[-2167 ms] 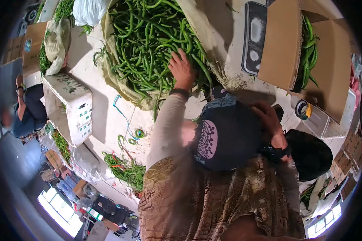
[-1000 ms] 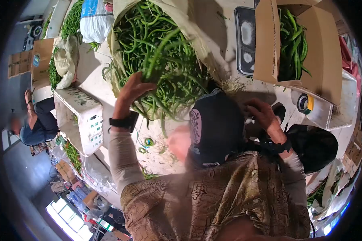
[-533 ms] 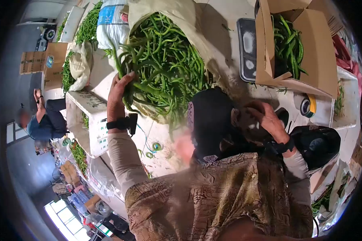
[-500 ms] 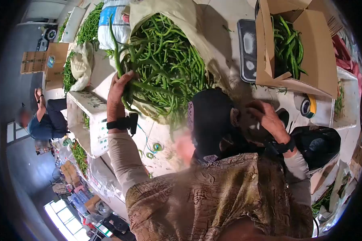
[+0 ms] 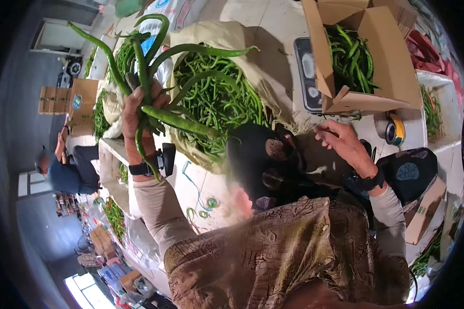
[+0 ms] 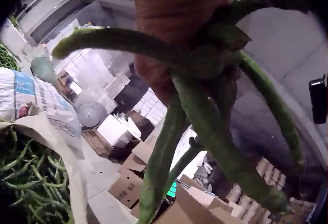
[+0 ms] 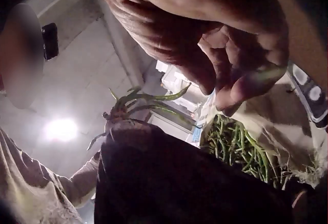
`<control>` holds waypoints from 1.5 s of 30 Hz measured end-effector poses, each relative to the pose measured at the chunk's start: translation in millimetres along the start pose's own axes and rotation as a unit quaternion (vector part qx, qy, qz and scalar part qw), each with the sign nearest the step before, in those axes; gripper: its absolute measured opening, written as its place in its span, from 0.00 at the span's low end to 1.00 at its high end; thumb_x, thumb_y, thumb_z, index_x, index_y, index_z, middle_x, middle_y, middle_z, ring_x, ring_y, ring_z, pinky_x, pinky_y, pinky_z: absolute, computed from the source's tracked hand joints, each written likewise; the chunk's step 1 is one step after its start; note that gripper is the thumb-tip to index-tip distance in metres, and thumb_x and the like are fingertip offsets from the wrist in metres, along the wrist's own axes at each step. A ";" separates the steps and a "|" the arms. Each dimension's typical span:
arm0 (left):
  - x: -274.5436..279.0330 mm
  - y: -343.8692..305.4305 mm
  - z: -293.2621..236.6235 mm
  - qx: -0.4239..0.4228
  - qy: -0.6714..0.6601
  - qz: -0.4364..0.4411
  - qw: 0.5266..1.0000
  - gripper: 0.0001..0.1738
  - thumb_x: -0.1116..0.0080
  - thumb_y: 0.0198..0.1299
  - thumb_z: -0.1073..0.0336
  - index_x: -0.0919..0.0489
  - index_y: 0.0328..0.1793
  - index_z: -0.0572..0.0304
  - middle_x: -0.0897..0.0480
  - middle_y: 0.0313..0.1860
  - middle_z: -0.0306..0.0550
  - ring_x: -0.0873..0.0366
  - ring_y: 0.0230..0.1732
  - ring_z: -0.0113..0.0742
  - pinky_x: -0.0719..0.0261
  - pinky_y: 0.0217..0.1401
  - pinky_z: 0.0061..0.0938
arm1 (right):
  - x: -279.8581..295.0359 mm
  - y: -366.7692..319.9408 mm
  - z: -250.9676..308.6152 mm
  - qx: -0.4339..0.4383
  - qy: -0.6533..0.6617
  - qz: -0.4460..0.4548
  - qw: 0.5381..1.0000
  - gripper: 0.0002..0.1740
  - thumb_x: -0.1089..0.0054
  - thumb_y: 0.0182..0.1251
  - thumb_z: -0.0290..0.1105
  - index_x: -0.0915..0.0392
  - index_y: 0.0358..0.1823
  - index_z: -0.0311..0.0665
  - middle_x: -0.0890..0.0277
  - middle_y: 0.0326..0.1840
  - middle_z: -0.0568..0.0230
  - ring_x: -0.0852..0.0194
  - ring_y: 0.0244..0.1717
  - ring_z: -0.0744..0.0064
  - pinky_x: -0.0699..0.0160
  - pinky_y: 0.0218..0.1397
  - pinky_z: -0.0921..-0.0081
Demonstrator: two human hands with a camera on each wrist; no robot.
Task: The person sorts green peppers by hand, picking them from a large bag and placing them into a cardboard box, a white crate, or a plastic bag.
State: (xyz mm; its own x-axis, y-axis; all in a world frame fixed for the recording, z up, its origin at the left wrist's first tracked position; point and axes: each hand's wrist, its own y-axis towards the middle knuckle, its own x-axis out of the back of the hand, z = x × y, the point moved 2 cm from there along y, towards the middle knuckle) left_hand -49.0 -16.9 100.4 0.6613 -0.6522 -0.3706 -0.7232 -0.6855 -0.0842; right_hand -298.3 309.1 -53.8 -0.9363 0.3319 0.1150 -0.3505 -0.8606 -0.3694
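In the head view my left hand (image 5: pixel 134 123) grips a bunch of long green peppers (image 5: pixel 144 67), raised at the left edge of a cloth sack (image 5: pixel 211 33) full of more peppers (image 5: pixel 211 98). The left wrist view shows the fingers (image 6: pixel 159 75) curled round the bunch, with peppers (image 6: pixel 215 137) sticking out in several directions. My right hand (image 5: pixel 345 147) hangs over the lap, its fingers loosely bent. It holds nothing in the right wrist view, where the hand (image 7: pixel 205 34) fills the top. An open cardboard box (image 5: pixel 392 62) with peppers (image 5: pixel 350 56) stands at the upper right.
A black scale (image 5: pixel 307 77) lies beside the cardboard box. A tape roll (image 5: pixel 394 130) sits below it, near a white foam box (image 5: pixel 448 87). Another foam box (image 5: pixel 111 170) stands at the left, and a person (image 5: pixel 69 167) sits beyond it. Green tape loops (image 5: pixel 209 203) lie on the floor.
My left hand has come out of the sack, first leftward, then up with the bunch of peppers in its grip. My right hand stays over the lap, and the head view has shifted.
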 end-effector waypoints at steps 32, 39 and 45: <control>-236.9 14.5 76.0 0.045 -0.195 0.389 0.899 0.33 0.45 0.61 0.61 0.41 0.68 0.70 0.31 0.27 0.36 0.36 0.17 0.19 0.36 0.23 0.15 | 171.1 -67.6 136.8 0.170 -0.115 -0.112 0.972 0.15 0.43 0.68 0.40 0.23 0.38 0.33 0.24 0.28 0.68 0.31 0.26 0.81 0.32 0.29 0.78; -235.4 17.9 82.5 0.061 -0.203 0.380 0.900 0.33 0.47 0.62 0.61 0.41 0.68 0.71 0.33 0.26 0.35 0.39 0.16 0.19 0.40 0.25 0.17 | 224.0 -41.5 120.4 0.163 -0.069 -0.207 0.962 0.14 0.44 0.69 0.40 0.22 0.39 0.35 0.24 0.27 0.69 0.39 0.20 0.85 0.38 0.22 0.83; -243.0 14.5 90.5 0.071 -0.226 0.344 0.909 0.32 0.48 0.62 0.60 0.39 0.68 0.72 0.34 0.26 0.34 0.40 0.18 0.18 0.38 0.25 0.17 | 258.3 -7.3 128.0 0.166 -0.010 -0.224 0.960 0.14 0.44 0.69 0.42 0.24 0.38 0.37 0.30 0.24 0.74 0.40 0.19 0.86 0.38 0.22 0.86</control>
State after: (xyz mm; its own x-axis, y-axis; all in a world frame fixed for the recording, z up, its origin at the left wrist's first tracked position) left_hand -238.2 161.0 105.5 -0.0830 -0.6890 -0.7200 -0.9740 -0.0968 0.2049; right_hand -540.5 351.7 96.6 -0.6883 0.6937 0.2122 -0.7039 -0.7094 0.0359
